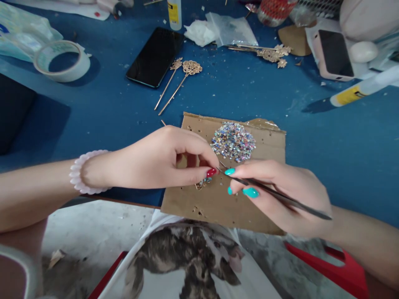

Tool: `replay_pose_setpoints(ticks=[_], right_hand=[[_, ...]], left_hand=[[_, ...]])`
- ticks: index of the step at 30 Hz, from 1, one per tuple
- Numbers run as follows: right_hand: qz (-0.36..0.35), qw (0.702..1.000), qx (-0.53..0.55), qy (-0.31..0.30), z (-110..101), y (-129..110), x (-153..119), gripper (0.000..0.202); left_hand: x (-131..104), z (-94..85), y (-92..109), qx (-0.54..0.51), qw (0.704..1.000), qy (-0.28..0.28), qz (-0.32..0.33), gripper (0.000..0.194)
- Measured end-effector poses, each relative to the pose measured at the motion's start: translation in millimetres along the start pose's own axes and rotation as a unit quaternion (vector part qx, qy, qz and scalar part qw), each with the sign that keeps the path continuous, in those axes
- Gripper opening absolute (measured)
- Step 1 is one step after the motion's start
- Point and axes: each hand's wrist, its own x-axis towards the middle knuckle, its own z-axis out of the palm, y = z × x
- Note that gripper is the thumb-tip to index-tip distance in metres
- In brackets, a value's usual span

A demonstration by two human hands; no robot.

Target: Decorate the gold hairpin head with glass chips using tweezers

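Observation:
My left hand (pixel 168 158) has its thumb and index finger pinched together above the cardboard; whatever is between them is too small or hidden to make out. Just under that thumb shows the gold openwork head of a hairpin (pixel 203 183) set with small shiny stones, largely covered by the hand. My right hand (pixel 280 191) grips dark metal tweezers (pixel 280 196), whose tips meet the left fingertips. Close beyond both hands, a heap of multicoloured rhinestones (pixel 234 141) lies on the cardboard sheet (pixel 183 203).
Two gold hairpins (pixel 177 85) lie beside a black phone (pixel 156 56). More gold hairpins (pixel 271 53) lie near a plastic bag (pixel 232 31). A tape roll (pixel 62 62) is at left; a glue bottle (pixel 352 94) and pale device (pixel 333 56) are at right.

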Motion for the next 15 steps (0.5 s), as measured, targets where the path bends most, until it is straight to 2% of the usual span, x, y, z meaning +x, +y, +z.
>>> replay_pose_setpoints(ticks=[3, 7, 11, 13, 15], right_hand=[[-0.028, 0.999, -0.026, -0.006, 1.9, 2.0, -0.2, 0.017], [-0.118, 0.987, -0.114, -0.003, 2.5, 5.7, 1.1, 0.017], [-0.223, 0.933, -0.282, 0.018, 2.9, 5.5, 2.9, 0.016], [-0.261, 0.908, -0.327, 0.034, 4.4, 4.9, 3.1, 0.014], [-0.277, 0.897, -0.342, 0.049, 6.1, 4.7, 2.9, 0.012]], left_hand=[[0.4, 0.2, 0.0, 0.0, 1.0, 0.0, 0.0, 0.012], [0.3, 0.4, -0.9, 0.004, 1.0, -0.005, 0.002, 0.012], [-0.2, -0.1, -2.7, 0.003, 1.0, -0.011, 0.0, 0.011], [-0.3, -1.0, -3.4, 0.003, 1.0, -0.016, 0.005, 0.012], [-0.1, -1.9, -3.8, 0.007, 1.0, -0.023, 0.007, 0.013]])
